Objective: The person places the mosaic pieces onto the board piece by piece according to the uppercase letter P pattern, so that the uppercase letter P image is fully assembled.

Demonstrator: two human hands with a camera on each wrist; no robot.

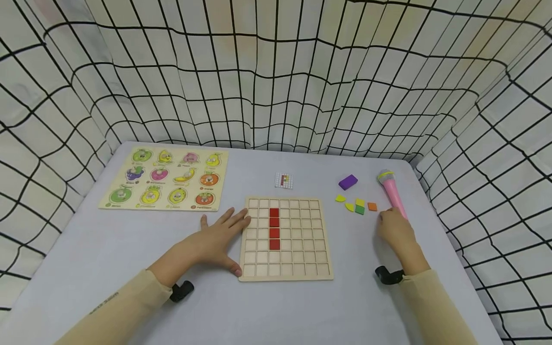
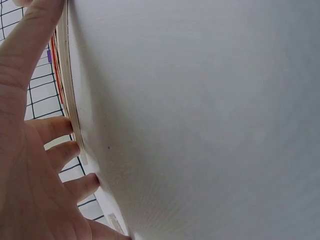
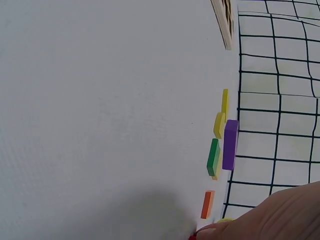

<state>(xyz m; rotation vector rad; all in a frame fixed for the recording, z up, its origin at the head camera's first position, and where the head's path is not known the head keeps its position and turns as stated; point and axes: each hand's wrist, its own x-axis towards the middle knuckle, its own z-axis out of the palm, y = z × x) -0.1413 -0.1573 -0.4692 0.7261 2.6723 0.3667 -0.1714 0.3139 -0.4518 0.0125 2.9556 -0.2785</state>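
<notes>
A square wooden grid board (image 1: 302, 239) lies on the table, with a column of red square tiles (image 1: 274, 233) set in its third column. My left hand (image 1: 213, 242) rests at the board's left edge, fingers spread, thumb at the lower left corner and fingertips by the upper left side. To the right of the board, my right hand (image 1: 396, 232) is down at the table with its fingers curled. A bit of a red tile (image 3: 192, 237) shows at its fingertips in the right wrist view; the rest is hidden by the hand and the frame's edge.
Beyond my right hand lie a pink toy microphone (image 1: 393, 191), an orange tile (image 1: 372, 206), a green tile (image 1: 360, 210), several yellow pieces (image 1: 340, 198) and a purple block (image 1: 348, 182). A small pattern card (image 1: 284, 180) sits behind the board; a fruit puzzle board (image 1: 168, 178) lies left. Black netting (image 1: 276, 72) surrounds the table.
</notes>
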